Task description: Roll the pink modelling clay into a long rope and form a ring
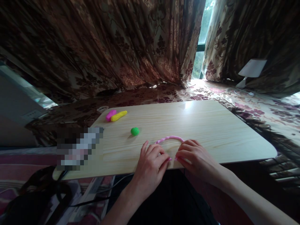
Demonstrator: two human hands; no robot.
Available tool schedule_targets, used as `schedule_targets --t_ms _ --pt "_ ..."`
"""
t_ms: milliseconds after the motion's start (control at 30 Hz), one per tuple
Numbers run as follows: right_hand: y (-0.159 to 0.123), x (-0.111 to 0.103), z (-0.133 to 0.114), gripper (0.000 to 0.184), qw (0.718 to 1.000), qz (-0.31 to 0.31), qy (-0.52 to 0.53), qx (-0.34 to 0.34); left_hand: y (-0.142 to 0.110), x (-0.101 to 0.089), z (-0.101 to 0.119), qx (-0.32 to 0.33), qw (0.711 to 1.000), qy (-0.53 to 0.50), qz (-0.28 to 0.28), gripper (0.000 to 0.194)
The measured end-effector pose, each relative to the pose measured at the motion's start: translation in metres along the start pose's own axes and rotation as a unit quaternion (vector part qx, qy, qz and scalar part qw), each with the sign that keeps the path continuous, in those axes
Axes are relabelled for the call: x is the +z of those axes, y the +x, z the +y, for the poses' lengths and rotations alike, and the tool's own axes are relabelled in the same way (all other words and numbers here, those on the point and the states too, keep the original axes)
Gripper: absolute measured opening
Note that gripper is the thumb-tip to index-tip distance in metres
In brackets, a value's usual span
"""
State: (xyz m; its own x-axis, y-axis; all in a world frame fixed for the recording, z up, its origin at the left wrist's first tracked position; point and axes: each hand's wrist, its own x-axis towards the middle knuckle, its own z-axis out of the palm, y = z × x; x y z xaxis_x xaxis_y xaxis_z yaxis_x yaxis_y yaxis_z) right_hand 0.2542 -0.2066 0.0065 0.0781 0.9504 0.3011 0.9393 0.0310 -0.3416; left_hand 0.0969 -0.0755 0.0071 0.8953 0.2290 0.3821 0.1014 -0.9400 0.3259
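Note:
A thin pink clay rope point(169, 138) lies bent into an arch on the light wooden tabletop point(211, 131), near its front edge. My left hand point(151, 162) rests on the table with fingers curled, fingertips pinching the rope's left end. My right hand point(193, 154) mirrors it, fingers closed on the rope's right end. The two ends meet between my fingertips. A small green clay ball point(134, 131) sits just left of the arch.
A pink clay stick point(110, 115) and a yellow clay stick point(118, 115) lie at the far left corner. A blurred-out object point(77, 147) sits on the left edge. Patterned curtains point(117, 47) and bedding surround the table; a white lamp point(250, 70) stands at the back right.

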Motion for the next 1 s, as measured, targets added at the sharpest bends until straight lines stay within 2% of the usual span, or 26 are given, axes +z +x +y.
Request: schedule_targets --t_ms 367,600,1000 --pt "-0.002 0.005 -0.007 0.011 0.999 0.031 0.037 0.023 0.0 0.008 0.004 -0.028 0.999 -0.024 0.031 0.016" --pt "-0.002 0.002 -0.007 0.011 0.994 0.075 0.077 0.023 -0.003 0.01 0.003 -0.03 0.996 -0.055 0.061 0.015" --pt "0.002 0.004 -0.008 0.011 0.99 0.078 0.111 0.027 0.002 0.016 0.004 -0.026 0.993 -0.064 0.1 0.009"
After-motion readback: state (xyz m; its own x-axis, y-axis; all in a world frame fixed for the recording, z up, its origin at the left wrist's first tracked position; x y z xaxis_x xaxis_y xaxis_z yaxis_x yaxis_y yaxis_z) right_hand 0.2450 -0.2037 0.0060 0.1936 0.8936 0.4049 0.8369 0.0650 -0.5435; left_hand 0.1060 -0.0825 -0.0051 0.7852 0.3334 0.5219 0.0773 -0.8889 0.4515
